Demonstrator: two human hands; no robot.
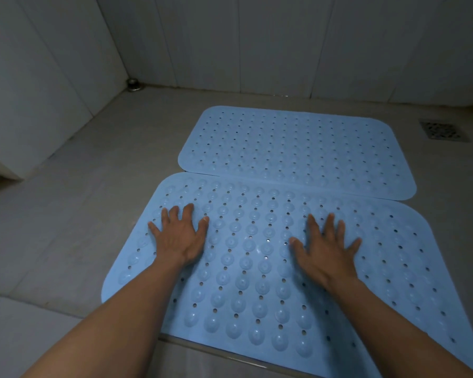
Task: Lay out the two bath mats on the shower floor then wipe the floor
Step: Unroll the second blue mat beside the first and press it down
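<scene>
Shower floor (99,219): grey tile, fills the left and upper middle of the frame, with bare floor widest at left.

Near mat (257,271): blue and perforated, in the centre to lower right. Its long axis runs left to right across the frame, tilted slightly down to the right. Its far long edge touches or just overlaps the near edge of the far mat (292,148); we cannot tell which. The far mat lies flat in the upper centre on the same left-right axis. The near mat's closest edge sits over a metal strip (230,356) at the bottom of the frame, so we judge it lies partly off the shower floor.

Left hand (179,241): palm down on the left half of the near mat, fingers straight and spread, gripping nothing. Right hand (327,255): the same, right of the mat's centre. Both sets of fingers point to the upper frame, across the mat's short axis and toward the seam.

Judgement: the layout step is nearly done, and wiping has not begun. We see no cloth. The left hand is nearer the mat's left end, the right hand nearer the unpressed right end. Any push away from us would drive the near mat onto the far one, so smoothing outward along the long axis looks safer.

Drain grate (441,130): upper right, well apart from both mats and uncovered
</scene>
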